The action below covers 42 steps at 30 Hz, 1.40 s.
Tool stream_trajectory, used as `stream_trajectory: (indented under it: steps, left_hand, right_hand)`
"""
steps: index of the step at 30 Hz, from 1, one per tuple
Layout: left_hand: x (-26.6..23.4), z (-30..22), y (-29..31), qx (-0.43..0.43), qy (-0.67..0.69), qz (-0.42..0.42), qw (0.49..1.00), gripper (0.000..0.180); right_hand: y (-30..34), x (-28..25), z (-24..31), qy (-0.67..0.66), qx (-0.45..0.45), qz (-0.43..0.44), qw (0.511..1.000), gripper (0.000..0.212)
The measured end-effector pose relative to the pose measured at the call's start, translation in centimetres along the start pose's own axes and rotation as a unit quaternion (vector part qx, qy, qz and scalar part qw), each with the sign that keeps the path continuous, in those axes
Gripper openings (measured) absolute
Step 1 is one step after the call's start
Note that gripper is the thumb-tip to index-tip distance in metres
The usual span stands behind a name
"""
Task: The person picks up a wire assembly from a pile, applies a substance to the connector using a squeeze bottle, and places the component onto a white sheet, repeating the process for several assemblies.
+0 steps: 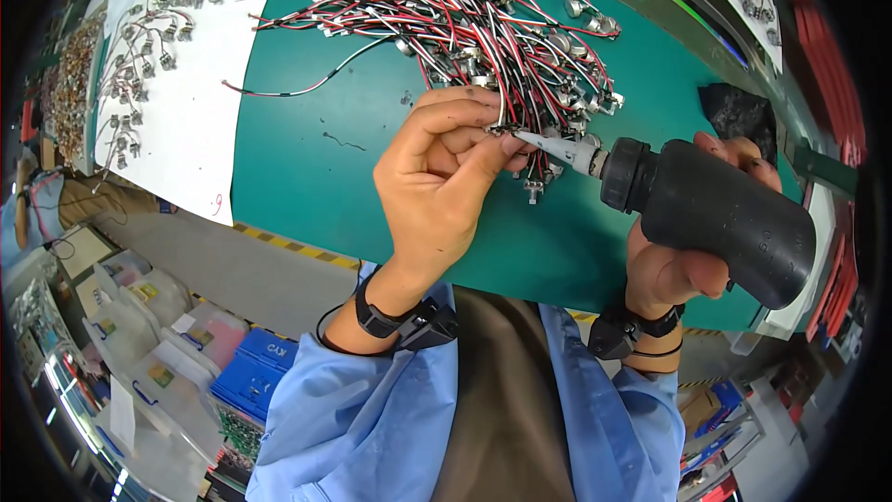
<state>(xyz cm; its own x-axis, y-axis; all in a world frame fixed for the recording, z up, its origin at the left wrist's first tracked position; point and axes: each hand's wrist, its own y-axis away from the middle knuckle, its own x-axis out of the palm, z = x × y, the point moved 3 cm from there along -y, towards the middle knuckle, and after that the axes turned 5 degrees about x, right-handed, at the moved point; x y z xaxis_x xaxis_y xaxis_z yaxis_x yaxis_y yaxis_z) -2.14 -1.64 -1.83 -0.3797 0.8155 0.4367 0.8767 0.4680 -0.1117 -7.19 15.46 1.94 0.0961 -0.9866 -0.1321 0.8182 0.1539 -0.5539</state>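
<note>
My left hand [432, 163] is closed in a pinch on a small wired potentiometer [506, 129], which the fingertips mostly hide. Its wires run up from the fingers toward the pile. Wrapped round a black squeeze bottle [725, 218], my right hand [658, 270] tilts it so that its pale tapered nozzle [557, 149] points left. The nozzle tip meets the potentiometer at my left fingertips; whether anything flows out is too small to see. Just beyond my hands lies a heap of potentiometers [571, 74] with red, black and white wires [437, 0].
A green mat [307, 139] covers the bench. To the left, more wired parts [130, 84] lie on a white sheet [190, 130]. A crumpled black bag [739, 112] sits at the right. Plastic bins and a blue box [255, 372] stand below the bench at left.
</note>
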Motion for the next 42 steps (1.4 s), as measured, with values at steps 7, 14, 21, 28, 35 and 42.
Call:
stream_trajectory:
  steps: [7, 14, 21, 28, 35, 42]
  left_hand:
    - [-0.2, -0.1, 0.0, 0.017, -0.030, 0.002, 0.999, 0.018]
    - [-0.3, -0.1, 0.2, 0.033, -0.083, 0.009, 0.996, 0.019]
    - [0.0, -0.2, 0.2, 0.035, -0.084, 0.013, 0.996, 0.020]
    - [-0.2, 0.0, 0.3, 0.045, -0.078, 0.011, 0.996, 0.022]
    - [-0.2, 0.0, 0.2, 0.046, -0.085, 0.008, 0.995, 0.022]
    - [-0.1, 0.2, 0.3, 0.040, -0.061, 0.003, 0.997, 0.023]
  right_hand:
    - [-0.3, 0.1, -0.1, -0.077, -0.048, 0.051, 0.995, 0.084]
    - [-0.1, 0.3, 0.2, -0.087, -0.012, 0.050, 0.995, 0.086]
    - [-0.3, 0.2, 0.1, -0.140, -0.036, 0.076, 0.987, 0.084]
    - [-0.6, 0.3, 0.6, -0.133, -0.030, 0.092, 0.986, 0.081]
    - [-0.5, 0.0, 0.7, -0.114, -0.049, 0.081, 0.989, 0.083]
    - [-0.6, -0.1, 0.9, -0.134, -0.027, 0.092, 0.986, 0.083]
